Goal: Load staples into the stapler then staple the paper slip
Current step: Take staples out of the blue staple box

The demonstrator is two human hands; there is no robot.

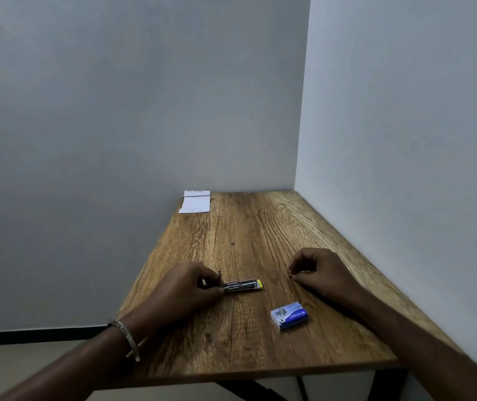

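Two hands on your wood-grain worktop (249, 227), left hand (185, 287) gripping the metal stapler (243, 285) lying left-right, yellow tip rightward, right hand (318, 273) pinching something tiny.

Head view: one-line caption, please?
Left hand holds stapler; right hand pinches staples; staple box nearby.

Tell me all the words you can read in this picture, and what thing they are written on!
Small blue and white cardboard staple box: a white brand word on the blue part, seen upside down; it looks like "kangaro", though I am not sure.
White paper slip at the far edge of the wooden table: lines of print, too small and blurred to read.
Silver metal bangle on the left wrist: marks too blurred to read.
Small silver stapler with a yellow end: no words visible.
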